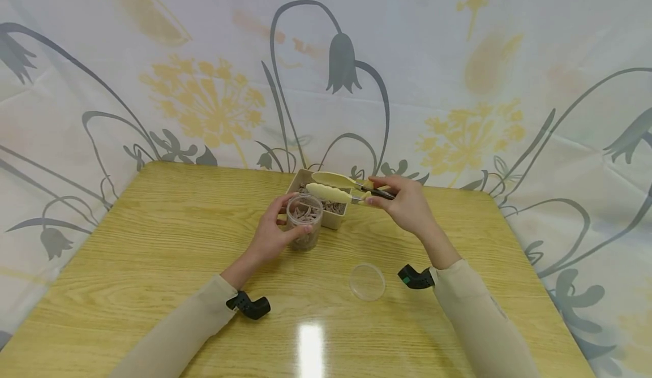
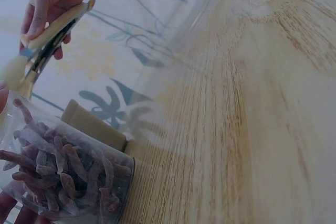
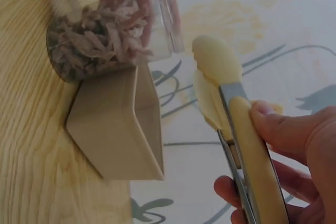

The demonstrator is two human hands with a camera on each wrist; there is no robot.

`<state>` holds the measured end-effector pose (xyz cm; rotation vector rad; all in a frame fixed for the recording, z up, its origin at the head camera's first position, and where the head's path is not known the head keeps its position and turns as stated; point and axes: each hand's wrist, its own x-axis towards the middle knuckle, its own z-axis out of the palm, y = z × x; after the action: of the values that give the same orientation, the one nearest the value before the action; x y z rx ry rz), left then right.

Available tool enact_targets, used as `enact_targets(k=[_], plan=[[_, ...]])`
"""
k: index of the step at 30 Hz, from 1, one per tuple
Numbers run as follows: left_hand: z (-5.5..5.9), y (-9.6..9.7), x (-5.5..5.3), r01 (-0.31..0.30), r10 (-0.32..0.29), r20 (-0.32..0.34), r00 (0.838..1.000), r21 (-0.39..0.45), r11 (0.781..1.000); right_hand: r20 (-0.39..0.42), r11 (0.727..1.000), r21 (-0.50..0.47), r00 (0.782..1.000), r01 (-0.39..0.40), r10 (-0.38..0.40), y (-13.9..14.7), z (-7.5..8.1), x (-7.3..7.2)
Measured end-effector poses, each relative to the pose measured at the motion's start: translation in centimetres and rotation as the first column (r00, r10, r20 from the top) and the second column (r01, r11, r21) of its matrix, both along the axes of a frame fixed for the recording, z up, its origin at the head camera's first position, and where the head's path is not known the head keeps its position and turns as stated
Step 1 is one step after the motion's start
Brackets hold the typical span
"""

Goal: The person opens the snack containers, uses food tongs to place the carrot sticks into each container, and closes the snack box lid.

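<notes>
My left hand (image 1: 272, 232) grips a clear plastic jar (image 1: 304, 232), its fingers and thumb wrapped round the side. Brownish, twisted dried strips (image 2: 68, 169) fill much of the jar, whose mouth is uncovered. In my right hand (image 1: 407, 201) is a pair of tongs (image 3: 247, 145) with cream-coloured heads and metal arms. The tong heads hover above a beige rectangular box (image 3: 113, 127), apart from each other, and I see nothing between them. More of the dried strips lie inside the box in the head view. The jar stands close against the box's near left side.
A clear round lid (image 1: 367, 282) lies flat on the wooden table (image 1: 178, 242), in front of the box and to its right. Behind the table's far edge hangs a flower-patterned cloth (image 1: 407, 72). Each wrist wears a black device (image 1: 249, 305).
</notes>
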<state>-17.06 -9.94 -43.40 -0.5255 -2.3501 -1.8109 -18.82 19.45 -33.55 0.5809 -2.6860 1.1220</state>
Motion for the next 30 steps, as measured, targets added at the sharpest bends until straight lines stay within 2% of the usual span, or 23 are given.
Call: enact_targets(k=[2, 5, 8, 11, 14, 16, 21, 24, 30], plan=[[0.1, 0.0, 0.0, -0.005, 0.005, 0.003, 1.000, 0.001, 1.000, -0.003, 0.998, 0.047, 0.999, 0.039, -0.039, -0.1, -0.1, -0.4], [0.8, 0.1, 0.5, -0.004, 0.004, 0.006, 1.000, 0.002, 1.000, -0.022, 0.978, 0.189, 0.996, 0.088, -0.086, -0.5, -0.6, -1.3], [2.3, 0.2, 1.3, 0.004, -0.004, 0.013, 1.000, 0.005, 1.000, -0.033, 0.933, 0.344, 0.994, 0.105, -0.100, -1.3, -0.9, -2.1], [3.5, 0.2, 2.2, 0.011, -0.011, 0.011, 1.000, 0.003, 1.000, -0.023, 0.880, 0.468, 0.997, 0.080, -0.078, -2.3, -1.1, -2.8], [3.7, 0.2, 2.4, 0.013, -0.013, 0.012, 1.000, 0.004, 1.000, -0.004, 0.839, 0.542, 0.999, 0.040, -0.045, -3.4, -1.1, -3.3], [3.3, 0.2, 2.1, 0.012, -0.012, 0.017, 1.000, 0.004, 1.000, 0.021, 0.816, 0.578, 0.999, 0.013, -0.031, -4.2, -1.0, -3.6], [0.7, 0.1, 0.6, 0.000, 0.000, 0.036, 0.999, 0.002, 1.000, 0.087, 0.764, 0.643, 0.996, -0.046, -0.013, -5.6, -0.8, -4.3], [0.0, -0.1, 0.2, -0.003, 0.003, 0.020, 1.000, -0.001, 1.000, 0.094, 0.765, 0.642, 0.996, -0.055, -0.007, -6.0, -0.9, -4.8], [-0.2, -0.1, 0.0, 0.003, -0.004, -0.015, 1.000, -0.011, 1.000, 0.067, 0.809, 0.588, 0.998, -0.031, -0.011, -6.0, -1.8, -5.4]])
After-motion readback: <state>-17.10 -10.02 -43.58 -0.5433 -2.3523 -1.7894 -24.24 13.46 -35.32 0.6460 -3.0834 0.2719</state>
